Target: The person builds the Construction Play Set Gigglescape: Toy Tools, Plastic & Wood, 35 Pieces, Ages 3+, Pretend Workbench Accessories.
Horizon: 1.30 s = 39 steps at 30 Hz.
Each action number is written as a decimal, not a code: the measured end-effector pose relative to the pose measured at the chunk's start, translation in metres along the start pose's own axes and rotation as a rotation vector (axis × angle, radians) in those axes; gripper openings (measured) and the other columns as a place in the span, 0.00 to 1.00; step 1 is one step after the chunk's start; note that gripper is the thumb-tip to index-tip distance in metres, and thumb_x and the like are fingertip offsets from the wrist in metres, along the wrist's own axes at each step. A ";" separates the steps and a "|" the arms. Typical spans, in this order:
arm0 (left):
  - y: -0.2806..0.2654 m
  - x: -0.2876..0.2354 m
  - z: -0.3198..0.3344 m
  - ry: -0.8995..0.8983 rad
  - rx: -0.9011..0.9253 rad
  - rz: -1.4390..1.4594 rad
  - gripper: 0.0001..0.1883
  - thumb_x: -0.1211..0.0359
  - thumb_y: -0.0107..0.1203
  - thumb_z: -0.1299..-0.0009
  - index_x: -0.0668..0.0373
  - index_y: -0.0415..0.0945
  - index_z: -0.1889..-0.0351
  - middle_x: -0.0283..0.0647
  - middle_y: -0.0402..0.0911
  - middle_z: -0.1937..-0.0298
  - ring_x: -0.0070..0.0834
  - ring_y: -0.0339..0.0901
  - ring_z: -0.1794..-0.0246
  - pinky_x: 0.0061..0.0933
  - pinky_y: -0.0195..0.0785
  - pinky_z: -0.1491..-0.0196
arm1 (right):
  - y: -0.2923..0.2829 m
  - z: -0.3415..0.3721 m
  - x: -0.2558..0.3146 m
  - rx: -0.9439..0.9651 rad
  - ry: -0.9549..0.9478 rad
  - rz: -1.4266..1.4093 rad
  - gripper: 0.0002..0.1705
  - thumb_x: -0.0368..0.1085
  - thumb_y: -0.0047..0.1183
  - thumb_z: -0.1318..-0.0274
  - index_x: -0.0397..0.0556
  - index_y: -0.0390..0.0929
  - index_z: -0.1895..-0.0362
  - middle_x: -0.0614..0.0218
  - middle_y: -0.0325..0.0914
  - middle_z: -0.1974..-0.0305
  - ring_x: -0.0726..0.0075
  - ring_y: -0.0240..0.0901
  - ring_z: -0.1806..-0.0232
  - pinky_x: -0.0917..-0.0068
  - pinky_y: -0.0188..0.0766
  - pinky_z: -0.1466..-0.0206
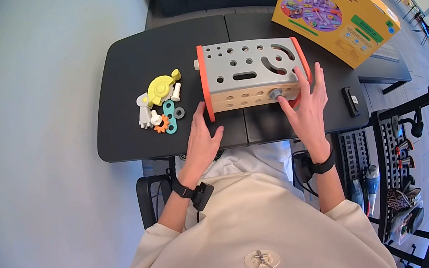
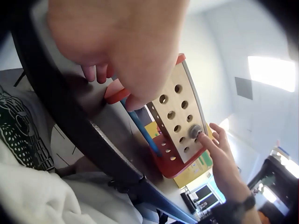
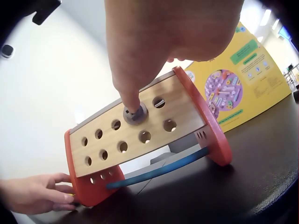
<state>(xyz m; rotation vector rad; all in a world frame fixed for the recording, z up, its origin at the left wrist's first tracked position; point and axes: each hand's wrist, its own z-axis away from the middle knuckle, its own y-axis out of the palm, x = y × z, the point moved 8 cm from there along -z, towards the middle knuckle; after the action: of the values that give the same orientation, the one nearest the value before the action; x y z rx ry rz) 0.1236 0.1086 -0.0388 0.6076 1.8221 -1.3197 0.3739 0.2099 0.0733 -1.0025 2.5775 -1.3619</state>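
A toy workbench [image 1: 252, 72] with a grey holed top, a wooden front panel [image 3: 105, 137] and red end panels stands on the black table. My left hand [image 1: 203, 143] rests against its left red end panel [image 3: 91, 189], fingers extended near the lower edge. My right hand [image 1: 309, 108] is at the right part of the front, where the thumb presses a grey bolt [image 3: 136, 114] seated in an upper-row hole. Its other fingers reach loosely up past the top's edge. A blue bar [image 3: 161, 173] spans the ends below the wooden panel.
Left of the workbench lie a yellow toy piece [image 1: 160, 89], a teal holed strip [image 1: 169, 116], an orange gear [image 1: 162, 125], a grey ring [image 1: 179, 112] and white pieces. A yellow box [image 1: 336, 9] stands back right. A small black object [image 1: 351, 102] lies near the right edge.
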 end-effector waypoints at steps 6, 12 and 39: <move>0.011 0.002 -0.021 -0.084 0.023 0.006 0.41 0.70 0.62 0.24 0.66 0.51 0.17 0.62 0.75 0.29 0.59 0.75 0.30 0.51 0.74 0.34 | 0.017 0.004 -0.014 0.135 0.259 -0.361 0.47 0.41 0.70 0.34 0.61 0.60 0.15 0.35 0.41 0.14 0.29 0.62 0.23 0.51 0.75 0.33; -0.002 -0.014 -0.022 -0.084 -0.111 -0.065 0.35 0.73 0.61 0.26 0.67 0.62 0.21 0.60 0.83 0.36 0.57 0.81 0.36 0.51 0.77 0.37 | 0.020 0.003 -0.019 0.179 0.376 -0.480 0.46 0.40 0.67 0.32 0.60 0.59 0.15 0.39 0.53 0.20 0.35 0.69 0.28 0.56 0.78 0.37; -0.047 -0.251 -0.065 1.014 -0.588 -0.497 0.17 0.58 0.75 0.35 0.57 0.88 0.54 0.36 0.93 0.56 0.31 0.92 0.52 0.28 0.85 0.58 | 0.053 -0.002 -0.003 0.352 0.197 -0.442 0.49 0.45 0.60 0.27 0.46 0.47 0.13 0.40 0.68 0.26 0.34 0.73 0.29 0.51 0.73 0.30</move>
<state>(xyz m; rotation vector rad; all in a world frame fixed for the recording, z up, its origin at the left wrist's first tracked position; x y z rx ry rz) 0.2121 0.1697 0.2018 0.5421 3.1849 -0.6589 0.3480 0.2335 0.0336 -1.4859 2.1856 -2.0222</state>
